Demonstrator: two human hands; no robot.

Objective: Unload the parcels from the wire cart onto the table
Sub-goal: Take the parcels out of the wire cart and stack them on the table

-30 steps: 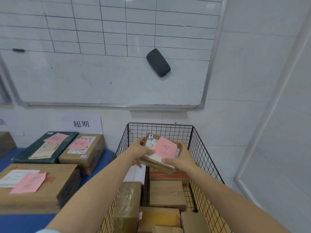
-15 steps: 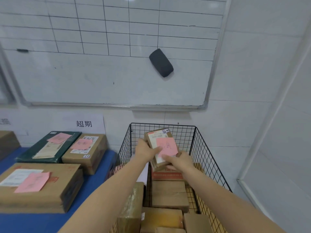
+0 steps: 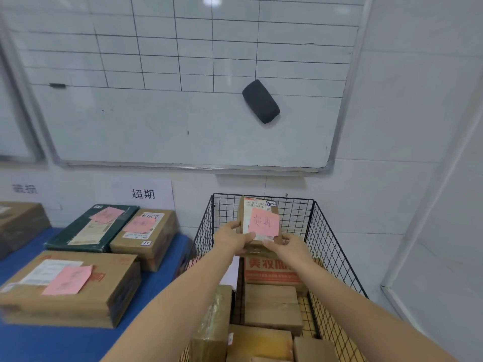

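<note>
A small brown parcel (image 3: pixel 257 211) with a pink note and a white label is held upright above the black wire cart (image 3: pixel 332 239). My left hand (image 3: pixel 232 237) grips its lower left edge and my right hand (image 3: pixel 286 246) grips its lower right corner. Several more cardboard parcels (image 3: pixel 271 304) lie stacked inside the cart below my arms. The blue table (image 3: pixel 162 280) stands to the left of the cart.
On the table lie a large brown box (image 3: pixel 70 286), a dark green box (image 3: pixel 91 228) and a smaller brown box (image 3: pixel 146 233), each with a pink note. Another box (image 3: pixel 18 223) sits at the far left. A whiteboard (image 3: pixel 183 100) with a black eraser hangs on the wall behind.
The small parcel has been lifted higher and tilted from lying slanted to standing upright in both hands. My hands slid down to its lower edge.
</note>
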